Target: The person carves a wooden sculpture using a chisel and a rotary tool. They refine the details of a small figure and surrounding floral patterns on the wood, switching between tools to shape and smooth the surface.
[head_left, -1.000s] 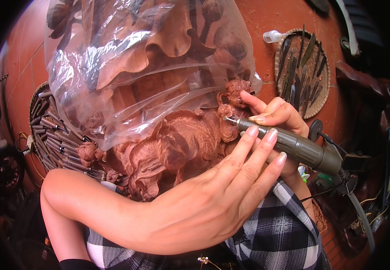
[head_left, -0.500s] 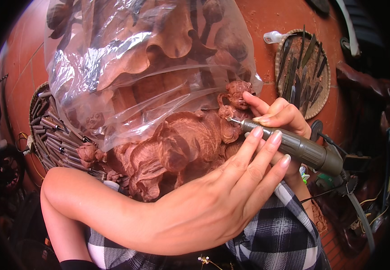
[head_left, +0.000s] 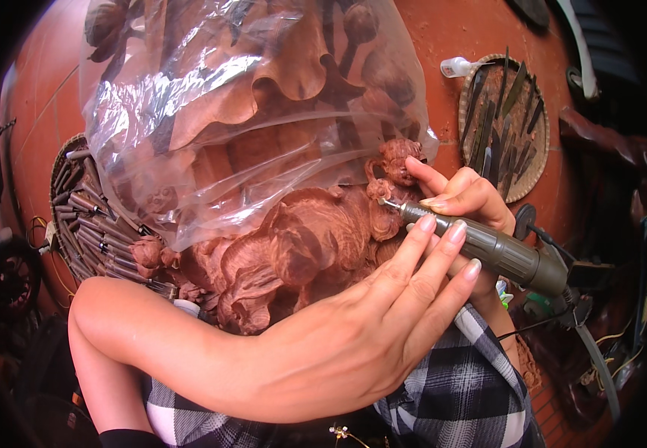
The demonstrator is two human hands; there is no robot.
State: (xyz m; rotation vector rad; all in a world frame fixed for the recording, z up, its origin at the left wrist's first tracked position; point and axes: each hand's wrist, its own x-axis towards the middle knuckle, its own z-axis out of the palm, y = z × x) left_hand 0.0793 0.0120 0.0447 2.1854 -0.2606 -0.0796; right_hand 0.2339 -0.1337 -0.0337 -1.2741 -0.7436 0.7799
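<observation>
My right hand [head_left: 480,196] is closed around an olive-green rotary carving handpiece [head_left: 499,250]. Its thin metal bit meets the small carved knobs beside a round wooden bud [head_left: 398,159], and one right finger touches that bud. From the lower left my left forearm crosses in front, and my left hand [head_left: 372,317] lies with fingers stretched out, their tips against the handpiece; its thumb is hidden. Under both hands is a reddish-brown wood carving [head_left: 286,243] with curled, petal-like shapes. Clear plastic sheeting [head_left: 211,134] covers its far part.
On the left stands a basket packed with slim metal-tipped tools [head_left: 95,224]. A round woven tray [head_left: 541,149] at the right holds several dark flat files, next to a small white bottle [head_left: 455,67]. A grey cable [head_left: 599,366] trails from the handpiece. Red tiles [head_left: 431,30] form the floor.
The whole view has shifted slightly. Both hands keep their grip and pose, and the bit stays at nearly the same spot on the carving.
</observation>
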